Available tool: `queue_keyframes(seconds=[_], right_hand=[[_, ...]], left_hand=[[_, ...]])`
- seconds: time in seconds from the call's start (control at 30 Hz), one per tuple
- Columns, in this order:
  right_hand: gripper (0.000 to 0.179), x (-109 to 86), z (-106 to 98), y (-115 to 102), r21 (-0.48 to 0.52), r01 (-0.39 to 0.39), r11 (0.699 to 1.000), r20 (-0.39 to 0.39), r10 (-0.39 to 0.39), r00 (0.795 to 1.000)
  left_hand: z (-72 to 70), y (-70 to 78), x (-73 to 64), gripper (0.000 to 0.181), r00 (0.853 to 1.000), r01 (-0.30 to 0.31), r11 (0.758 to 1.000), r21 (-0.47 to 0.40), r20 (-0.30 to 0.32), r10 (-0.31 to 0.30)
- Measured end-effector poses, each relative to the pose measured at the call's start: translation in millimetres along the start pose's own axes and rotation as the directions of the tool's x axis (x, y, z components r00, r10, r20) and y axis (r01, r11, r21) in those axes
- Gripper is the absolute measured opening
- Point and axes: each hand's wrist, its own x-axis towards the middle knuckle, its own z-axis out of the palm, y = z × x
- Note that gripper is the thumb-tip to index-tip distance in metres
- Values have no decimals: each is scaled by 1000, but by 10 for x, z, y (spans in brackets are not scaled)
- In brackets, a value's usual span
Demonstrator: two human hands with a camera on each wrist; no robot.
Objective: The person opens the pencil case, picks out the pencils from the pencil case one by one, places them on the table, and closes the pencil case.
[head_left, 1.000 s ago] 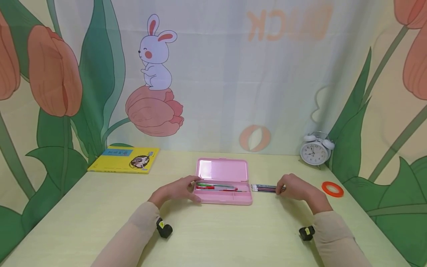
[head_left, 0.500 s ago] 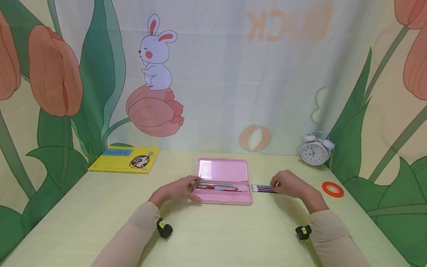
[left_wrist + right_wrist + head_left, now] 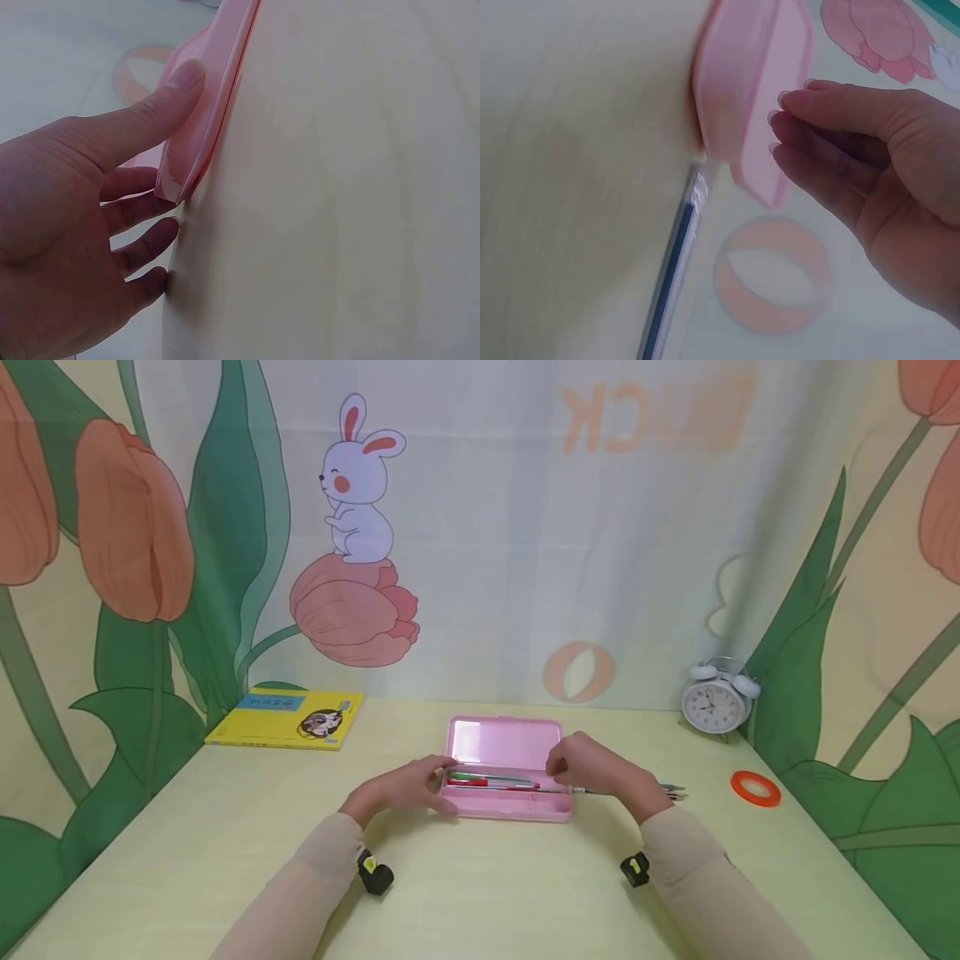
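Observation:
A pink pencil case (image 3: 487, 811) lies on the table with its lid (image 3: 504, 742) raised. Inside its back compartment are a green pen (image 3: 468, 775) and a red pen (image 3: 480, 783). My left hand (image 3: 408, 787) holds the case's left end; in the left wrist view the thumb presses the front wall (image 3: 210, 112) and fingers reach behind. Over the right end hovers my right hand (image 3: 600, 766), its fingers loosely bent and nothing between thumb and fingertips in the right wrist view. Several pencils (image 3: 672, 790) lie to the right of the case, their middles hidden under my right wrist.
A yellow book (image 3: 288, 718) lies at the back left. At the back right stands a white alarm clock (image 3: 715, 703), with an orange tape roll (image 3: 755, 788) in front of it. A printed curtain (image 3: 480, 568) closes off the back and sides of the table.
My right hand has let go of the pencils and moved left, over the pencil case's right end. The pencils stay on the table. My left hand keeps its place on the case.

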Motion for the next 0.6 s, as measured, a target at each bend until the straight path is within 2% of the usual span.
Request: queue_keyframes(seconds=[0.1,0.23,0.4,0.6], right_hand=[[10,113,114,-10,9,-23,1000,42,23,999],[15,217,230,-12,-41,-28,999,63,30,998],[19,258,269,-48,-68,-32,997,73,37,997],[19,295,299,-61,-84,-26,996,62,32,998]], left_hand=[[13,1,0,85,1000,4,1000,-4,0,-4],[25,1,6,83,1000,-1,1000,-4,2,1],[16,26,-11,83,1000,-10,1000,3,10,10],[3,23,-15,85,1000,11,1000,6,2,-11]])
